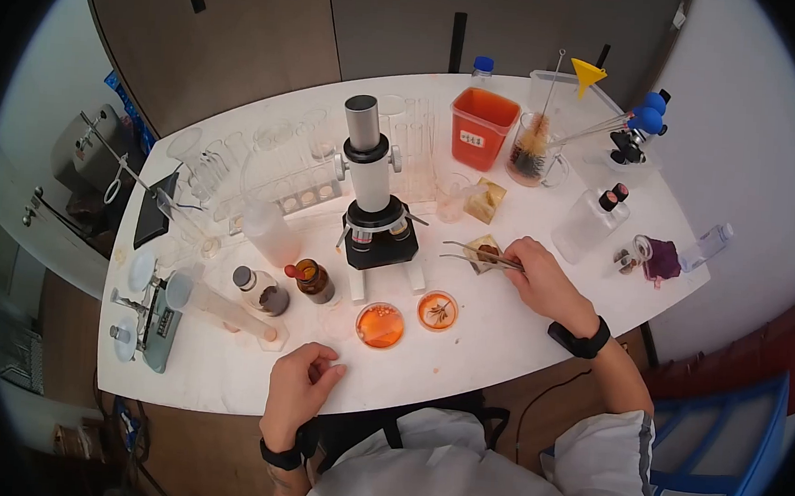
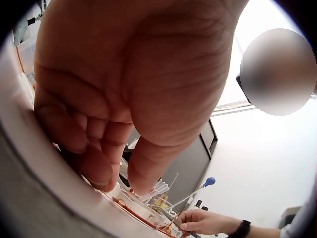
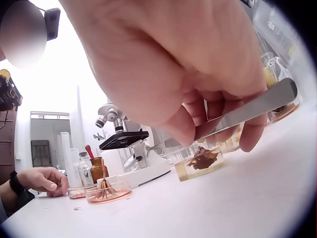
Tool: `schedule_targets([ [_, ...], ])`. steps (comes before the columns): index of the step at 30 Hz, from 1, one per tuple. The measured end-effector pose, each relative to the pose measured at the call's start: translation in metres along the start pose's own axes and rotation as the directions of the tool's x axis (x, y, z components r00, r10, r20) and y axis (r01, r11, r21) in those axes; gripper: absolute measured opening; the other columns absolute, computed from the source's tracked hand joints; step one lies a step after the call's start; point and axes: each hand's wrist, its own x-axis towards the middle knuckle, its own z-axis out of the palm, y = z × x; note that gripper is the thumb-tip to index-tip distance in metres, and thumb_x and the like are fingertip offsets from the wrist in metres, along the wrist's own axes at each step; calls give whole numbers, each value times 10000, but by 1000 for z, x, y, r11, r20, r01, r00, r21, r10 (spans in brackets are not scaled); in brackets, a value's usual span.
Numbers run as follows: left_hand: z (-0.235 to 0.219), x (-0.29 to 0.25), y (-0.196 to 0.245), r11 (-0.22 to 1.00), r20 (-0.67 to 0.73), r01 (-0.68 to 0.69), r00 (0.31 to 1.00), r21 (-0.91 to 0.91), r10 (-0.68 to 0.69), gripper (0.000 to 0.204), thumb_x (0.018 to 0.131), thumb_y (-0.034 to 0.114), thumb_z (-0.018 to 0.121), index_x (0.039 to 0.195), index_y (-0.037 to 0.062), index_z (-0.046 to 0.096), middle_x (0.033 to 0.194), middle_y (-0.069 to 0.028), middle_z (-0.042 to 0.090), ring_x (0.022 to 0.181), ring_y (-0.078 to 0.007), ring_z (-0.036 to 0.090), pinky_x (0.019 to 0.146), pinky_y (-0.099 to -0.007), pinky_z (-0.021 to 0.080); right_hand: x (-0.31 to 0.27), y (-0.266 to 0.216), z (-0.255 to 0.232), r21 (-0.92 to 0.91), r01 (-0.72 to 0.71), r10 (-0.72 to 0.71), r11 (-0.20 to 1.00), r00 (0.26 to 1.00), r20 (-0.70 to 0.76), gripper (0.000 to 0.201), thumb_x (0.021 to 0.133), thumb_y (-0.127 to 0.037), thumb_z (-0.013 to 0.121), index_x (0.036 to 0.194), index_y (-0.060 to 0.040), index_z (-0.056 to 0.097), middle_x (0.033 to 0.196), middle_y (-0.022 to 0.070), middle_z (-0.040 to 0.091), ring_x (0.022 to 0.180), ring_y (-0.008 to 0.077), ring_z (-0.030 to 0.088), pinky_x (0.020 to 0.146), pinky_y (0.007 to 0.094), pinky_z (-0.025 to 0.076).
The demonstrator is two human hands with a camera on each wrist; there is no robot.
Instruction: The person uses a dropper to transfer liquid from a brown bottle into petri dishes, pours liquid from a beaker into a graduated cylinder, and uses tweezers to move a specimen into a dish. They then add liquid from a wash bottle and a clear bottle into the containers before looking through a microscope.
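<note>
My right hand pinches a pair of metal tweezers, whose prongs point left toward the microscope in the head view. Under the tweezers lies a clear yellowish block with a brown, crumpled, leaf-like piece on or in it. My left hand rests at the table's front edge, fingers loosely curled and holding nothing. Between the hands are two shallow petri dishes with orange contents: one has small pale bits, the other several brown, spiky stalks.
A microscope stands mid-table behind the dishes. Two brown-tinted bottles, one a dropper bottle, a balance and glassware fill the left. An orange bin, a beaker with brushes and clear bottles stand on the right.
</note>
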Motion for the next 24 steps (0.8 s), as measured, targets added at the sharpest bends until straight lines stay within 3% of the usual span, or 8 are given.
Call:
schedule_targets([
  [8,-1,2,1,1000,10,12,1000,18,-12,216,868,141,833,1016,9,748,719,-66,682,610,-150,615,604,-297,507,-11,18,-2,-99,-106,102,989,994,-45,162,880,-16,705,1011,-1,610,946,183,652,900,386,644,816,463,523],
  [11,-2,1,5,998,35,51,998,-38,-50,180,889,76,803,1018,-26,731,727,-6,636,653,-78,547,615,-251,469,-13,21,2,-124,-118,113,985,992,-51,155,877,-36,702,1005,-3,621,951,180,678,910,383,664,822,464,536],
  [16,-2,1,2,998,38,58,998,-28,-57,191,899,98,804,1037,-16,739,746,-2,646,663,-75,551,624,-239,475,-13,16,-1,-118,-205,202,972,979,-32,189,868,-88,723,1015,-9,633,982,180,702,942,380,684,843,458,552],
  [19,0,4,-3,998,33,56,998,-7,-56,228,880,147,836,1036,2,754,719,-47,682,611,-119,592,603,-274,500,-13,20,-2,-118,-195,195,974,981,-13,216,869,-104,734,1042,-16,639,989,170,705,966,369,687,851,461,552],
  [24,-3,5,0,998,44,68,997,15,-68,225,886,148,833,1033,-3,755,716,-48,684,616,-115,598,605,-271,503,-15,16,-9,-136,-206,206,969,978,-13,348,887,-187,777,1169,-26,650,995,159,709,985,359,686,848,470,553],
])
